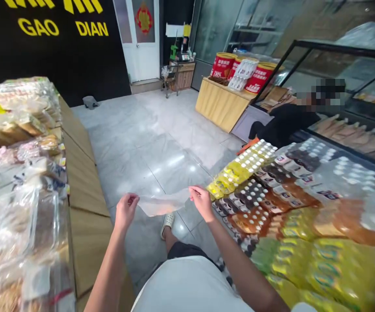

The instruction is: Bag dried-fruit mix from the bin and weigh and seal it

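Observation:
A thin clear plastic bag (161,203) is stretched between both my hands, low in the middle of the view above the grey tiled floor (148,143). My left hand (125,210) pinches its left edge with closed fingers. Pinching the right edge is my right hand (201,200), just left of a display of bottled drinks (272,190) with white caps and yellow, brown and orange labels. My foot in a white sandal (167,222) shows below the bag.
On the left a wooden counter (83,182) carries stacks of wrapped baked goods (18,173). A person in black (288,121) bends beside a glass display case (353,104) at the right. Red tubs (223,65) stand on a far yellow-skirted table. A white door (142,43) is at the back.

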`<action>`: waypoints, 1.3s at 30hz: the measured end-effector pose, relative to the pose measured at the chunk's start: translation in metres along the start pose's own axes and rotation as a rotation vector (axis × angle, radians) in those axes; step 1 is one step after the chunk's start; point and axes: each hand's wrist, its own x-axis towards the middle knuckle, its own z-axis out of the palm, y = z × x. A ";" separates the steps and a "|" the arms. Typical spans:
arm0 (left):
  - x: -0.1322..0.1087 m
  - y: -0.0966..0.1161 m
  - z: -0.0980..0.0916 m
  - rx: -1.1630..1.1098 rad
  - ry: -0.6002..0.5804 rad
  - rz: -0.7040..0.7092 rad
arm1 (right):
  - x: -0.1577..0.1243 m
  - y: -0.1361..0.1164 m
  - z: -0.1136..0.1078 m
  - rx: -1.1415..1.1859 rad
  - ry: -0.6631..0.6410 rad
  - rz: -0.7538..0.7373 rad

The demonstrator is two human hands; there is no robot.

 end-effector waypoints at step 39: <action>1.111 0.028 0.185 -0.131 -0.344 0.139 | 1.001 0.097 0.181 0.016 0.263 0.070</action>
